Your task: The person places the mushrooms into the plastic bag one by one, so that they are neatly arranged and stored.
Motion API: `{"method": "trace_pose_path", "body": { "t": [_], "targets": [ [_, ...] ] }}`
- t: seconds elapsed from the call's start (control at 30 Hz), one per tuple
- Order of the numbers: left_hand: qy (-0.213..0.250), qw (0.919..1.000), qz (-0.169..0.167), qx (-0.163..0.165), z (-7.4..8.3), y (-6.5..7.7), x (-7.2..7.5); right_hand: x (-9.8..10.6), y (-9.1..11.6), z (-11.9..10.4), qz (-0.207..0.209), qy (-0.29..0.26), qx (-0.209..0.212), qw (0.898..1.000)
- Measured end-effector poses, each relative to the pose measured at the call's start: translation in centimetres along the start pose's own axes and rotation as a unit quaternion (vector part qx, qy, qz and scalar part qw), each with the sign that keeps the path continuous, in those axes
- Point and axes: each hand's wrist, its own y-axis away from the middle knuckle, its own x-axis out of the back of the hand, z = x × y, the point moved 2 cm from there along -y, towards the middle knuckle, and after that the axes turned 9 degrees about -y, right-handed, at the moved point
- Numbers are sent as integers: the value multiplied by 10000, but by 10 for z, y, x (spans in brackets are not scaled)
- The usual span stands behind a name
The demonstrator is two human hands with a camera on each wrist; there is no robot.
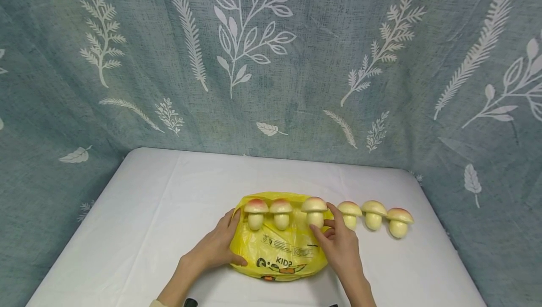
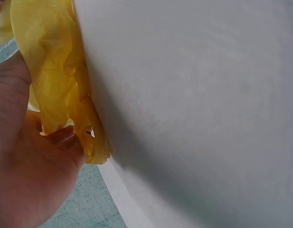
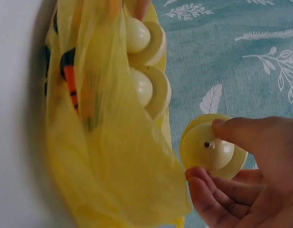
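Note:
A yellow plastic bag (image 1: 279,255) with printed lettering lies on the white table in the head view. My left hand (image 1: 213,246) grips its left end, thumb in front and fingers behind; in the left wrist view the thin yellow film (image 2: 51,61) lies between them. Two toy mushrooms with reddish caps, one at the left (image 1: 256,220) and one beside it (image 1: 281,221), rest along the bag's upper part. Close by, my right hand (image 1: 343,246) pinches another toy mushroom (image 1: 314,217) by thumb and fingers, its stem end (image 3: 212,152) facing the right wrist camera.
Right of the bag, three more toy mushrooms stand in a row: a near one (image 1: 349,209) partly behind my right hand, a middle one (image 1: 374,220) and an outer one (image 1: 398,227). The white table (image 1: 139,231) ends at a blue-green leaf-patterned cloth (image 1: 305,85).

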Motion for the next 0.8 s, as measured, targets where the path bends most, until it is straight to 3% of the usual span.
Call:
{"method": "trace_pose_path", "body": {
  "t": [0.17, 0.8],
  "targets": [
    [44, 10000, 14, -25, 0, 1, 0, -9, -4, -4, -178, 96, -304, 9993],
    [-17, 10000, -26, -25, -1, 1, 0, -32, -12, -7, -447, 531, -742, 9948]
  ]
}}
